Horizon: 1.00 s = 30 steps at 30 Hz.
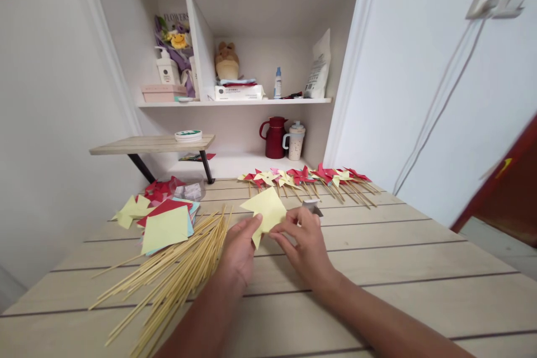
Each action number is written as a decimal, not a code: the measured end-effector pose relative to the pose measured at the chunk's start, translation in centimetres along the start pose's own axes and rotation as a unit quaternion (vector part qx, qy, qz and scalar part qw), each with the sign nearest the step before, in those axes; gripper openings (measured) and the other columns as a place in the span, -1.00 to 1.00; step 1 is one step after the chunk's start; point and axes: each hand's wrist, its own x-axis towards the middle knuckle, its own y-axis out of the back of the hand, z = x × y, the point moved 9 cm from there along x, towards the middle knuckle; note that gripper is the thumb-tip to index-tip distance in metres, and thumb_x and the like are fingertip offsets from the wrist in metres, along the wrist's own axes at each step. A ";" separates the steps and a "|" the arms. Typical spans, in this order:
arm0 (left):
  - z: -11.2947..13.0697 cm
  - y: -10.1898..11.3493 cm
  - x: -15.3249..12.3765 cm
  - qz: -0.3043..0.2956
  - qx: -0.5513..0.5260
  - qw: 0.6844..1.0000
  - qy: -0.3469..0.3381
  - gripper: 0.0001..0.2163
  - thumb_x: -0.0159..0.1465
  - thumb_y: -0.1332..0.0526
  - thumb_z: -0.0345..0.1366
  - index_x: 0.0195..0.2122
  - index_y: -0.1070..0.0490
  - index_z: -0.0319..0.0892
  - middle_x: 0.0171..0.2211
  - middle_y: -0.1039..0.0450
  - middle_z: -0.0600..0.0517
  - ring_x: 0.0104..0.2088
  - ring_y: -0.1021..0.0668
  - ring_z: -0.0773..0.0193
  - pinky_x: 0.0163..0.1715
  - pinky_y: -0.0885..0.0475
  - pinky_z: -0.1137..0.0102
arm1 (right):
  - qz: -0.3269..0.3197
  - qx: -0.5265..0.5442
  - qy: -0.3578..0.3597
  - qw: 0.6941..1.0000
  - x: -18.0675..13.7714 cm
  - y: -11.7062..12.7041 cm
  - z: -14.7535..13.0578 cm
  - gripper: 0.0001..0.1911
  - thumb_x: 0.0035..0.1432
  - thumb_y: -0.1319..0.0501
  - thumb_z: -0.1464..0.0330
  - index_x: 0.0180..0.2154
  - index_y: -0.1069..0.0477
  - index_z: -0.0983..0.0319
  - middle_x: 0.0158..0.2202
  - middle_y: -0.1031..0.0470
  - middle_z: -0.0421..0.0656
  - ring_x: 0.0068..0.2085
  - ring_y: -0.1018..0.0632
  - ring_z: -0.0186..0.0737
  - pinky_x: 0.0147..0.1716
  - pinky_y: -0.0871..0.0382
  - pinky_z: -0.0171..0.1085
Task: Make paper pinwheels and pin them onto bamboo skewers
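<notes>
A pale yellow piece of paper [271,208] with cut corners is held up above the slatted table. My left hand [241,240] grips its left side, thumb on top. At the paper's lower right edge, my right hand [302,235] pinches it between thumb and fingers. Just left of my left hand lies a bundle of thin wooden sticks [180,268]. Beyond it is a stack of square papers [165,229], yellow on top with red and blue below. Behind my right hand a small grey box [312,206] is partly hidden.
Several red and yellow pinwheels [302,177] on sticks lie along the table's back edge. A small raised shelf [146,145] stands at the back left, near a clear plastic box [191,190]. A red jug [276,139] and a cup [296,142] stand behind.
</notes>
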 end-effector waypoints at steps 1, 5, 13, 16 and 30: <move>0.0 0.0 -0.1 0.001 0.008 1.000 -0.003 -0.72 -0.05 -0.48 -0.21 -0.37 -0.58 -0.27 -0.37 -0.62 -0.09 -0.30 -0.60 0.21 -0.22 -0.41 0.39 | 0.003 0.017 -0.017 1.000 0.1 0.1 0.3 -0.88 0.22 -0.25 0.35 -0.37 -0.55 0.16 -0.34 -0.32 -0.15 -0.24 -0.39 -0.15 -0.21 -0.16 -0.13; 0.1 -0.1 -0.2 0.002 0.027 1.000 -0.007 -0.72 -0.03 -0.47 -0.20 -0.35 -0.59 -0.27 -0.33 -0.63 -0.09 -0.26 -0.60 0.21 -0.20 -0.41 0.40 | 0.005 0.086 -0.081 0.993 0.5 0.1 1.6 -0.86 0.18 -0.28 0.33 -0.43 -0.52 0.17 -0.36 -0.31 -0.17 -0.26 -0.39 -0.15 -0.22 -0.22 -0.14; 0.1 -0.7 -0.5 0.001 0.012 1.000 0.004 -0.71 -0.07 -0.50 -0.21 -0.37 -0.57 -0.25 -0.37 -0.62 -0.07 -0.34 -0.60 0.22 -0.25 -0.42 0.38 | -0.007 0.151 -0.139 0.979 0.8 -0.1 2.6 -0.81 0.10 -0.32 0.31 -0.53 -0.47 0.19 -0.37 -0.29 -0.19 -0.28 -0.39 -0.18 -0.21 -0.24 -0.15; 0.0 -0.6 -0.5 0.008 0.018 1.000 0.007 -0.72 -0.07 -0.49 -0.22 -0.36 -0.57 -0.25 -0.40 -0.62 -0.04 -0.36 -0.58 0.26 -0.26 -0.42 0.41 | -0.017 0.154 -0.151 0.976 0.9 -0.2 3.0 -0.82 0.08 -0.34 0.33 -0.53 -0.47 0.20 -0.37 -0.29 -0.19 -0.28 -0.40 -0.18 -0.20 -0.24 -0.14; 0.0 -0.4 -0.3 0.029 0.033 0.999 -0.026 -0.72 -0.12 -0.51 -0.24 -0.42 -0.56 -0.24 -0.41 -0.60 -0.01 -0.31 -0.57 0.26 -0.17 -0.40 0.38 | -0.023 0.168 -0.173 0.970 1.1 -0.3 3.7 -0.83 0.03 -0.35 0.32 -0.55 -0.49 0.19 -0.38 -0.31 -0.19 -0.30 -0.41 -0.18 -0.23 -0.25 -0.16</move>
